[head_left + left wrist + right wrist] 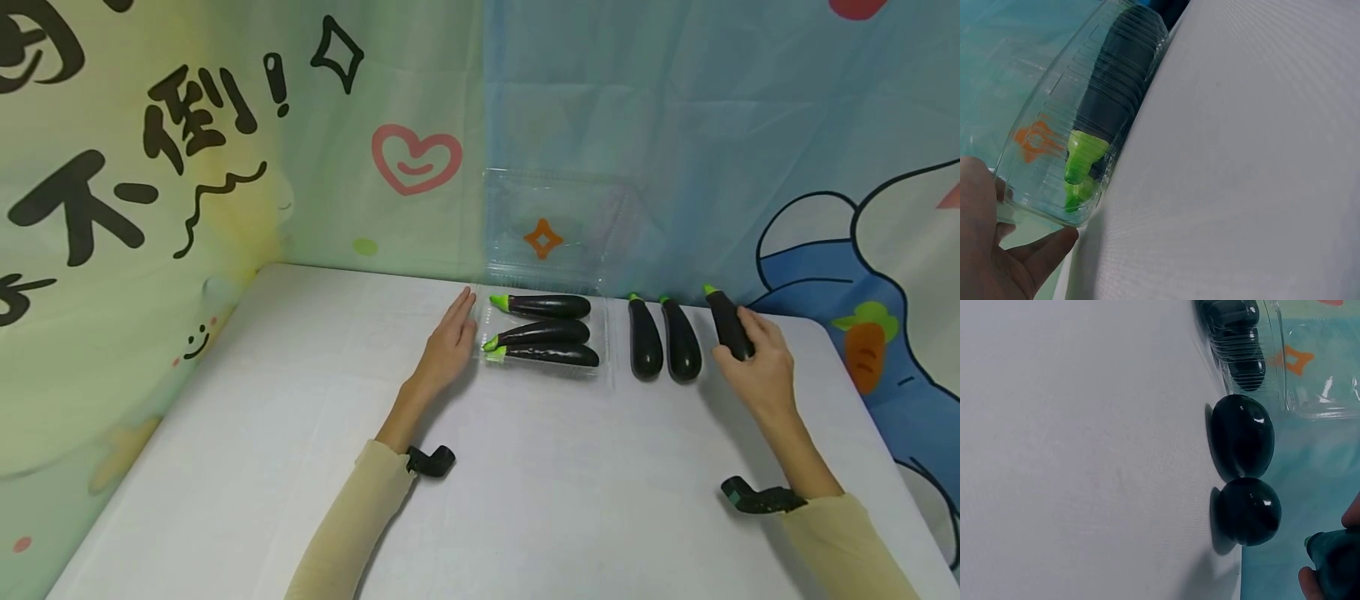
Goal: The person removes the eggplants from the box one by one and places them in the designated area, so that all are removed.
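My left hand (446,346) rests, fingers extended, against the left side of a clear plastic box (606,333). Inside that box lie three dark eggplants (551,306), their green stems pointing left. Its transparent lid (577,196) stands raised at the back. Over the table's right side, my right hand (763,367) grips another eggplant (726,318) by its thick end, stem pointing away. Two more eggplants (646,340) lie side by side between box and right hand; the right wrist view shows their rounded ends (1242,434). Fingertips (1066,236) touch the box wall in the left wrist view.
A white cloth-covered table (570,500) spreads out in front. Behind its far edge hangs a printed curtain (675,150), which also runs down the left side. Black cameras (433,461) are strapped to both wrists.
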Tool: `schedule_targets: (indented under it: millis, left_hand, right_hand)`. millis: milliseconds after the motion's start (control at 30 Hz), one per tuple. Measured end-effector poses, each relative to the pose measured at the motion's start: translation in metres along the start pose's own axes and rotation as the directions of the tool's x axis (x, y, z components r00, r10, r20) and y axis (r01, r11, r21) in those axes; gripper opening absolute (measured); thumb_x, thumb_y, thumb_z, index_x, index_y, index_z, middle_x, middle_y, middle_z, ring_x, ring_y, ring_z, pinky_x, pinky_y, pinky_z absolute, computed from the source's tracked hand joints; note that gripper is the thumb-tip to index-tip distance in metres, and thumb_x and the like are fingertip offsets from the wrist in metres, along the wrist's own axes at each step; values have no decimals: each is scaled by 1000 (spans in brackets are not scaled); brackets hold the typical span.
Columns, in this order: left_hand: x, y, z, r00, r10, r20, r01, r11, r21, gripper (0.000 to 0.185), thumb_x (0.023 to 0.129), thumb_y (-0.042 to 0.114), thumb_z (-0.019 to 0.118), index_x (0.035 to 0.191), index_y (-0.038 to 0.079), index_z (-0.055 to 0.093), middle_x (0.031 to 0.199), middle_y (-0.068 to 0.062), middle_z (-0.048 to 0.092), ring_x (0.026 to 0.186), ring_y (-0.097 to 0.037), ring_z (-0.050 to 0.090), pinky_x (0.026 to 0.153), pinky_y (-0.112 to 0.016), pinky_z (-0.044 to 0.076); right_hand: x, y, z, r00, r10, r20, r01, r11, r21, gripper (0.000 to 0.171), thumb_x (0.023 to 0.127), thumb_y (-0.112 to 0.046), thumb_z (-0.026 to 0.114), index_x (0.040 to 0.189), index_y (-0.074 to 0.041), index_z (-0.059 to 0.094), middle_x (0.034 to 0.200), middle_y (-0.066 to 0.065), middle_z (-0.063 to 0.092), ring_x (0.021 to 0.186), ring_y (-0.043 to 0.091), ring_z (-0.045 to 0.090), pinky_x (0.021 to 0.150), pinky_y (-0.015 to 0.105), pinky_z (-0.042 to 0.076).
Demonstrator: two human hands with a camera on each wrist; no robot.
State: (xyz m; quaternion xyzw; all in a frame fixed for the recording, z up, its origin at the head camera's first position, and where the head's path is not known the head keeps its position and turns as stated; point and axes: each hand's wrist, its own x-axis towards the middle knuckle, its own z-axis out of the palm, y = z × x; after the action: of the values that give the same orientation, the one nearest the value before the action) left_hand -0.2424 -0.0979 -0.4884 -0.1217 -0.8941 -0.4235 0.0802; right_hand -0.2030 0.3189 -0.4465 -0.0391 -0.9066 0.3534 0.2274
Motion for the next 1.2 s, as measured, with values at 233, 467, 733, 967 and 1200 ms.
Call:
schedule_targets:
  millis: [233,467,733,967,1200]
  left_hand:
    - [-1,1,-1,1000,-8,11,8,1000,-7,47,98,19,34,145,12,29,153,0,24,141,-15,23,114,-38,25]
    - [0,-1,-1,1000,-10,8,10,1000,-4,47,98,20,33,145,12,29,153,1,24,141,-15,23,114,-39,24]
    - [0,-1,0,1000,-11,23,12,1000,-21,48,99,22,33,146,13,27,154,3,21,141,-14,21,115,-38,24]
    - [0,-2,0,1000,-11,21,11,1000,-14,48,99,22,33,145,13,28,154,2,21,141,-15,22,115,-40,24]
    - [0,1,-1,1000,-14,16,14,1000,-14,48,99,22,33,145,13,28,154,2,22,141,-14,22,115,-38,23]
  right_hand:
    - [-1,3,-1,1000,18,-16,-18,1000,-20,61,78,-10,54,138,-10,43,138,18,45,126,39,42,102,54,32]
    - [-2,10,2,996,-56,-62,56,998,-5,57,79,-8,56,135,-5,45,137,20,47,127,39,42,107,50,32]
    - [-2,22,4,998,-54,37,55,998,-28,58,84,-9,55,140,-7,38,143,18,39,131,39,37,108,51,28]
    - [1,29,6,999,-36,1,36,998,-51,53,86,-13,58,137,-8,44,139,18,45,127,40,42,104,53,32]
    - [5,34,11,999,41,-9,-42,997,-57,49,87,-18,58,135,-9,47,138,17,45,126,40,43,104,53,34]
